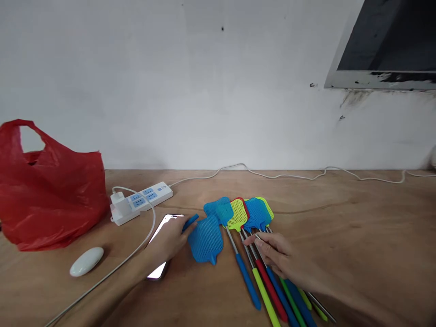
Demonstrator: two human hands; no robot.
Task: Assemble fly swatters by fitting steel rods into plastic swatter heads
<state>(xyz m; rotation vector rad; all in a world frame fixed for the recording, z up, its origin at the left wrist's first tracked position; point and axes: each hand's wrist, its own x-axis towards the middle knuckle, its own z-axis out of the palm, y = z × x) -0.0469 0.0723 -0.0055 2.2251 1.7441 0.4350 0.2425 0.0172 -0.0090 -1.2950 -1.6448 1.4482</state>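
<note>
My left hand [172, 240] is closed around a blue plastic piece [190, 222], whose end sticks out past the fingers; the rest is hidden. Just right of it lies a loose blue fly swatter head [206, 240], with no rod in its short neck. My right hand [272, 252] pinches a thin metal rod [258, 236] whose tip shows at the fingertips. Under and around this hand lie several fly swatters, among them a yellow swatter head [237, 215] and one with a blue handle [248, 281]. Their heads overlap, and red, green and yellow handles point toward me.
A lit phone [158, 271] lies beneath my left forearm. To the left are a white power strip [160, 190] with a plugged-in charger, a white cable [152, 222], a white oval object [86, 262] and a red plastic bag [57, 195]. A wall [211, 91] stands behind the wooden table [368, 227].
</note>
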